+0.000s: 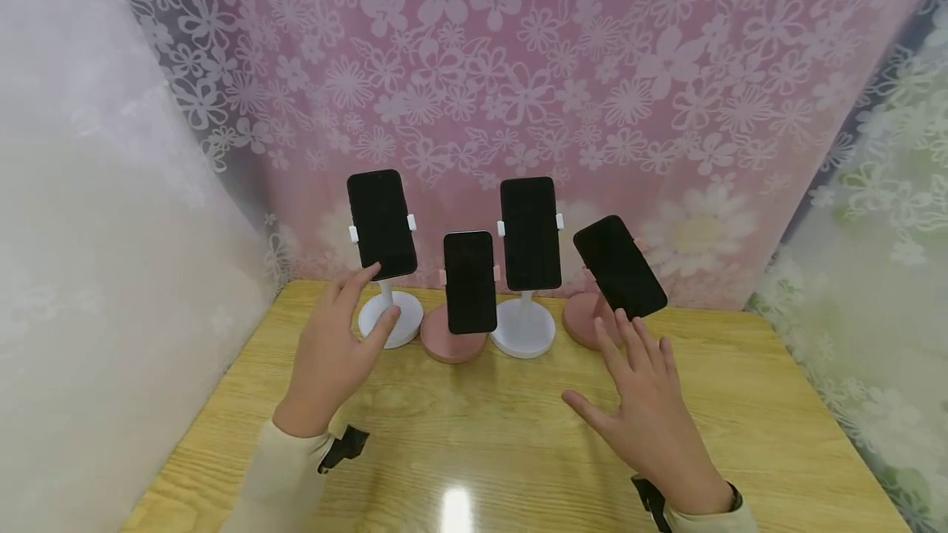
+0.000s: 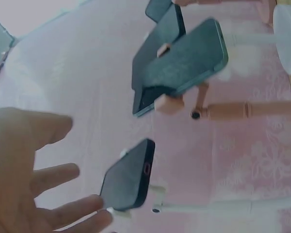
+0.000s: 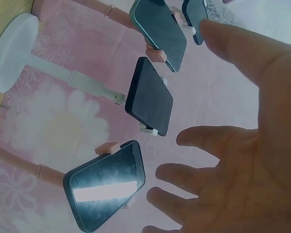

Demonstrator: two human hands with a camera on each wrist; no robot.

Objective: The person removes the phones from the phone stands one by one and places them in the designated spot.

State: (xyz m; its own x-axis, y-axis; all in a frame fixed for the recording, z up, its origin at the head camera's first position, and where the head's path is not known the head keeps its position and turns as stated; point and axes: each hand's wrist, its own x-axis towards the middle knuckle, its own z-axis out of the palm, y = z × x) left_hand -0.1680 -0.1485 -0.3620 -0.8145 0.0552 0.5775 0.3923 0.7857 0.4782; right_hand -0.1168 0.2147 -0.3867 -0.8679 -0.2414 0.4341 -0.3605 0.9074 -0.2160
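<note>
Clasping four black rectangular phones (image 1: 470,282): two white round-based stands (image 1: 522,336), two pink round-based stands (image 1: 448,346). My left hand (image 1: 329,356) and right hand (image 1: 648,410) are spread; left-hand contact unclear.

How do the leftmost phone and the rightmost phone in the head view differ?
The leftmost phone leans only slightly, while the rightmost phone slants strongly. The leftmost phone is on a white stand, the rightmost phone on a pink stand. Both are black-faced and held up on round-based stands.
</note>
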